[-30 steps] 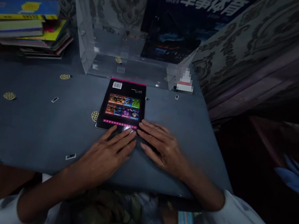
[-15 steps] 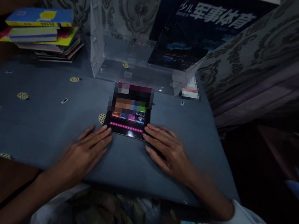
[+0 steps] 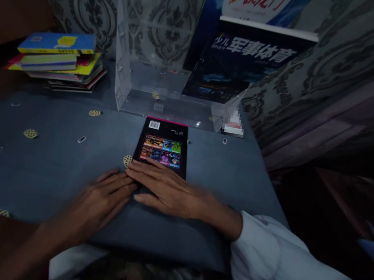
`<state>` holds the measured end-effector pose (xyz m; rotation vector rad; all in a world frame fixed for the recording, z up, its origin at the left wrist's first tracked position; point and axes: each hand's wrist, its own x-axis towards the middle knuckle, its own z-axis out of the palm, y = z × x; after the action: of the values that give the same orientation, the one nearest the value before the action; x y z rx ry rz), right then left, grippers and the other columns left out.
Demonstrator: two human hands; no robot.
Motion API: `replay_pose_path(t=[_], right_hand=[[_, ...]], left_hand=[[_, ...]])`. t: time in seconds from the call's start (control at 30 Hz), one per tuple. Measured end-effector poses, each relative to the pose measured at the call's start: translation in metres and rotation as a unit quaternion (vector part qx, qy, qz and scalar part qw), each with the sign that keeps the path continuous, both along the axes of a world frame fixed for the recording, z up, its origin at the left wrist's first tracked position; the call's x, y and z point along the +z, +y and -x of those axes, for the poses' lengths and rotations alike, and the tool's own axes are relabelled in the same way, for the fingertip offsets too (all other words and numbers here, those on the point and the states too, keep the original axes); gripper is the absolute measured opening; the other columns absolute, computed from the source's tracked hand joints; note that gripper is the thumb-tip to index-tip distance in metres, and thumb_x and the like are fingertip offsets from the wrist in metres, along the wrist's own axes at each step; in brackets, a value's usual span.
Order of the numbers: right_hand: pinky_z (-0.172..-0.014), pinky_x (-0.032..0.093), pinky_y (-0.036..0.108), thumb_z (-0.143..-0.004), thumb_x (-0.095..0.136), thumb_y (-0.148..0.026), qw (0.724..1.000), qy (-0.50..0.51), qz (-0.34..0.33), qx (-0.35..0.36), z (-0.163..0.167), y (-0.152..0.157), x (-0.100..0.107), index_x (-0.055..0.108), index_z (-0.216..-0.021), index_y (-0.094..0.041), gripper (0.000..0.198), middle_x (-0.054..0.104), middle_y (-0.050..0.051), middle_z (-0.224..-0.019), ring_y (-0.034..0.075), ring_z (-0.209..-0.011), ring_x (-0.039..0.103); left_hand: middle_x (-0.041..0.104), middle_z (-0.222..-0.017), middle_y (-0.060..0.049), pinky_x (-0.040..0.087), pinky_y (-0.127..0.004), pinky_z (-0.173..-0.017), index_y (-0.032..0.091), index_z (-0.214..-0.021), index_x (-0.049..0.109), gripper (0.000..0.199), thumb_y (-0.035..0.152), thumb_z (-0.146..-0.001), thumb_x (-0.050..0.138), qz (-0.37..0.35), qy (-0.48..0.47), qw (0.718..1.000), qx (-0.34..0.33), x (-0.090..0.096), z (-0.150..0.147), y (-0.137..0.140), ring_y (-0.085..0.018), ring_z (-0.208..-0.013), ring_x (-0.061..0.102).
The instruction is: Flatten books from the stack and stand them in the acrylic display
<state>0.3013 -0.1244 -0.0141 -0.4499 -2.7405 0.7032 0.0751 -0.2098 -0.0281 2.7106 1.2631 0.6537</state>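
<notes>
A black book (image 3: 165,132) with a barcode and rows of small coloured pictures lies on the cloth-covered table, its far edge close to the clear acrylic stand. Across its near end stretches my right hand (image 3: 167,189), flat with the fingers extended and pointing left. My left hand (image 3: 100,199) rests on the cloth at the book's near left corner, its fingers stretched out. The right fingertips meet or overlap the left fingertips there. The book's near edge is hidden under my right hand.
The clear acrylic stand (image 3: 122,69) holds upright books at its right side, a dark blue one (image 3: 230,71) in front. At the far left is a stack of books (image 3: 61,57). A small pixelated object (image 3: 234,125) stands beside the stand. Patterned curtain hangs behind.
My right hand has moved left from the book's right edge across its near end to my left hand. My left hand stays at the corner. The view has tilted up slightly.
</notes>
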Motion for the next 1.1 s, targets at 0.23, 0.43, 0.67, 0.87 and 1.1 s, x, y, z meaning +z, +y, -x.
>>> replay_pose_path(t=[0.23,0.43,0.67,0.87,1.1], right_hand=[[-0.127,0.024,0.041,-0.106,0.047,-0.035,0.999,0.001,-0.012,0.038,0.008,0.032,-0.008,0.047,-0.149,-0.018,0.046,0.051,0.009,-0.153,0.016,-0.149,0.035],[-0.127,0.024,0.043,-0.107,0.044,-0.039,0.999,-0.018,-0.024,0.017,0.016,0.070,-0.010,0.051,-0.146,-0.018,0.045,0.049,0.009,-0.154,0.018,-0.150,0.034],[-0.126,0.023,0.049,-0.106,0.045,-0.039,0.996,-0.042,-0.055,-0.055,0.016,0.130,-0.020,0.047,-0.149,-0.018,0.048,0.042,0.011,-0.159,0.022,-0.152,0.031],[-0.121,0.030,0.049,-0.105,0.043,-0.039,0.989,-0.040,-0.071,-0.126,0.002,0.138,-0.024,0.049,-0.148,-0.022,0.046,0.043,0.010,-0.159,0.024,-0.149,0.037],[-0.120,0.027,0.053,-0.105,0.041,-0.040,0.970,-0.066,-0.069,-0.225,-0.009,0.112,-0.023,0.050,-0.147,-0.021,0.047,0.044,0.011,-0.158,0.026,-0.149,0.036]], left_hand=[[0.073,-0.125,-0.008,0.057,-0.039,-0.102,0.019,-0.126,0.064,0.033,0.019,-0.103,0.041,-0.027,-0.020,0.999,-0.016,0.011,-0.001,0.007,-0.021,-0.117,0.069],[0.071,-0.129,-0.008,0.059,-0.038,-0.101,0.018,-0.127,0.063,0.031,0.021,-0.103,0.044,-0.038,-0.009,0.999,-0.012,0.011,-0.002,0.007,-0.021,-0.119,0.068],[0.070,-0.131,-0.008,0.058,-0.038,-0.102,0.019,-0.126,0.065,0.031,0.019,-0.102,0.045,-0.044,-0.014,0.999,-0.004,0.010,-0.004,0.006,-0.020,-0.120,0.068],[0.074,-0.122,-0.008,0.060,-0.038,-0.096,0.018,-0.116,0.068,0.027,0.018,-0.101,0.045,-0.069,-0.030,0.997,0.003,0.009,-0.008,0.008,-0.021,-0.110,0.072],[0.076,-0.116,-0.008,0.060,-0.039,-0.091,0.018,-0.111,0.068,0.025,0.020,-0.101,0.046,-0.090,-0.010,0.996,0.015,0.007,-0.005,0.007,-0.022,-0.106,0.074]])
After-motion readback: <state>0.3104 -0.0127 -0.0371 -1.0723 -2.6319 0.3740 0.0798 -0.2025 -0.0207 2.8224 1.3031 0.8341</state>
